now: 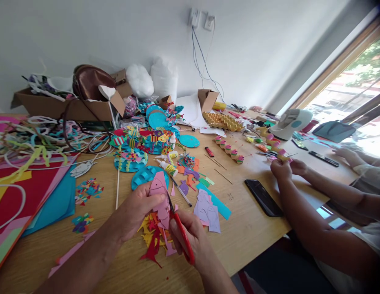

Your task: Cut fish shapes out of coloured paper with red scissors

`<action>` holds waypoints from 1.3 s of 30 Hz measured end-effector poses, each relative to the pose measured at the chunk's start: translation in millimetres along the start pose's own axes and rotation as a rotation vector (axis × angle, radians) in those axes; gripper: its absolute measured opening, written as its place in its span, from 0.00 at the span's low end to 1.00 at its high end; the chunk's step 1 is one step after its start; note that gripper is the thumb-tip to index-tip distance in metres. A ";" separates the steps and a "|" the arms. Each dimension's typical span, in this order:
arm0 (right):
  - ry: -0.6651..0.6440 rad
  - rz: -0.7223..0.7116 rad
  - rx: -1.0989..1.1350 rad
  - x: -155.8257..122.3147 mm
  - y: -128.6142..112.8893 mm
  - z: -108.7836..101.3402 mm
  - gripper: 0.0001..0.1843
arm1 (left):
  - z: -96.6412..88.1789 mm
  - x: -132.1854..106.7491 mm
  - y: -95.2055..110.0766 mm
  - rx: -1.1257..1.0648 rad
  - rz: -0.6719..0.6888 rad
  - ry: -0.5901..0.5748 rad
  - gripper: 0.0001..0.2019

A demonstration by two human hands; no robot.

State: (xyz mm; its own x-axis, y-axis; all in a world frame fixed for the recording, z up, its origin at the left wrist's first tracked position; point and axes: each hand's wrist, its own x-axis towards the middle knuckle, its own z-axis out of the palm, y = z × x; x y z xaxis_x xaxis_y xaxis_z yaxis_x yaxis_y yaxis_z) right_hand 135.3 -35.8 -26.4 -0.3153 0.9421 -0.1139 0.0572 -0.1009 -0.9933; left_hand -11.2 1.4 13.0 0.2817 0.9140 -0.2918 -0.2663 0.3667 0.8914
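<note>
My left hand is closed on a piece of pink paper that carries drawn lines and a small dot. Red-handled scissors are in my right hand, their dark blades at the right edge of the pink paper. Beneath both hands lies a pile of red, yellow and pink paper scraps. Just to the right rest several lilac paper cut-outs with drawn lines, by a blue paper strip. A pen and a glue bottle lie behind the pink paper.
Decorated blue discs stand behind my hands. At left are coloured paper sheets, paper confetti and a cardboard box. A black phone lies to the right, near another person's hands holding an egg-carton strip. Thin sticks lie mid-table.
</note>
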 end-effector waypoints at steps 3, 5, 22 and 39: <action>-0.004 0.000 -0.003 -1.0 3.2 -1.0 0.28 | 0.6 -0.2 -0.5 -0.008 -0.014 -0.006 0.08; -0.012 -0.012 -0.002 -1.2 6.5 -2.1 0.27 | 0.7 0.1 -0.8 -0.018 -0.010 -0.013 0.08; -0.009 0.001 -0.055 0.0 9.8 -2.8 0.26 | 0.0 -0.6 -2.1 -0.023 0.025 -0.016 0.12; 0.025 -0.055 -0.122 -2.2 19.8 -4.8 0.24 | -0.6 0.8 -6.7 0.000 0.014 -0.046 0.13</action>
State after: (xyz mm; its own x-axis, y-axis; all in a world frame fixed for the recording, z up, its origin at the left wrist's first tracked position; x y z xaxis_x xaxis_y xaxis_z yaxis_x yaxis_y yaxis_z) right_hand 141.7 -38.3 -45.8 -0.2973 0.9531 -0.0567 0.1559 -0.0101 -0.9877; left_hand -9.8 -0.3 6.6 0.3199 0.9103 -0.2627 -0.2703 0.3534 0.8956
